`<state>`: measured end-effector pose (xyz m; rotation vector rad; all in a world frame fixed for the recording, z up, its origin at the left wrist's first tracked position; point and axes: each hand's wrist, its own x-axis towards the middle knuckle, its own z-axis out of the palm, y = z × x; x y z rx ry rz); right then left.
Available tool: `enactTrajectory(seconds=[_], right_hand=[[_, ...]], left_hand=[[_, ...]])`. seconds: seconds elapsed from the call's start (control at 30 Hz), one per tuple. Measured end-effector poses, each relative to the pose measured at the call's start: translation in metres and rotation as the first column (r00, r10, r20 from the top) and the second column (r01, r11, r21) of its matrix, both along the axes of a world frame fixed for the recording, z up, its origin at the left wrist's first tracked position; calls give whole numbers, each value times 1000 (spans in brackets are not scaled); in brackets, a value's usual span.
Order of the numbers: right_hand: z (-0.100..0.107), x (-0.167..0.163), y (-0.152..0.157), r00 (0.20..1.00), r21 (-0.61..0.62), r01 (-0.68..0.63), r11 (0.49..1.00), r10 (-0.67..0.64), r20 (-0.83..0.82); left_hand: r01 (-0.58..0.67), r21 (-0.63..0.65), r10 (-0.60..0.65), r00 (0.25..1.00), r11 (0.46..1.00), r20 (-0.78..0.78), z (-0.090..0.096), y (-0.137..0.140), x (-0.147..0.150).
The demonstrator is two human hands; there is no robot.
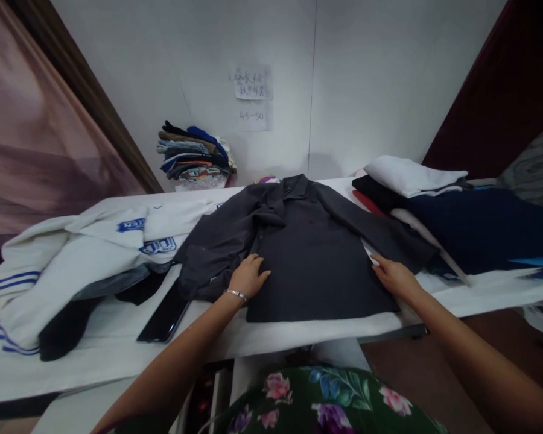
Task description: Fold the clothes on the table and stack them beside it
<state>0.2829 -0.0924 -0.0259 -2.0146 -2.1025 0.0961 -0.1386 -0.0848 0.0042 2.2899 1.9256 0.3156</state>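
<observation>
A dark grey collared jacket [317, 265] lies spread on the white-covered table in front of me. Its collar points to the back wall, and one sleeve stretches out to the right. On the left, the other sleeve and side are bunched in loose folds. My left hand [248, 276], with a silver bracelet at the wrist, rests on the left part of the jacket, thumb apart from the fingers. At the jacket's right side edge, my right hand [393, 276] has its fingertips closed on the cloth. A black phone [165, 313] lies left of the jacket.
White garments with blue lettering [85, 241] lie heaped at the left. A stack of folded clothes [196, 157] stands against the back wall, left of centre. Navy clothes [479, 226] with a white garment [411, 175] on top fill the right. Handwritten paper signs [253, 90] hang on the wall.
</observation>
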Motion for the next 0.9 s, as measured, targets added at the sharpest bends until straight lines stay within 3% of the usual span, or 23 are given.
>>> enactTrajectory(seconds=[0.13, 0.23, 0.4, 0.53, 0.67, 0.77, 0.9], right_hand=[[19, -9, 30, 973, 223, -212, 951, 227, -44], [28, -16, 62, 962, 299, -259, 919, 272, -2], [18, -21, 108, 965, 194, -230, 954, 249, -79], [8, -33, 131, 919, 183, -341, 922, 368, -140], [12, -63, 161, 876, 150, -431, 890, 453, -167], [15, -84, 192, 917, 7, -369, 929, 366, -161], [11, -84, 234, 988, -147, -146, 978, 137, -66]], left_hand=[[46, 69, -42, 997, 997, -60, 3, 6, 7], [118, 68, -115, 992, 991, -54, 1, 10, 17], [131, -100, -135, 990, 986, -37, -11, 16, 24], [129, -125, -135, 990, 984, -42, -16, 18, 23], [117, -96, -123, 991, 988, -53, -18, 19, 22], [131, -85, -136, 989, 988, -51, -22, 22, 21], [171, -36, -172, 985, 985, -20, -27, 25, 16]])
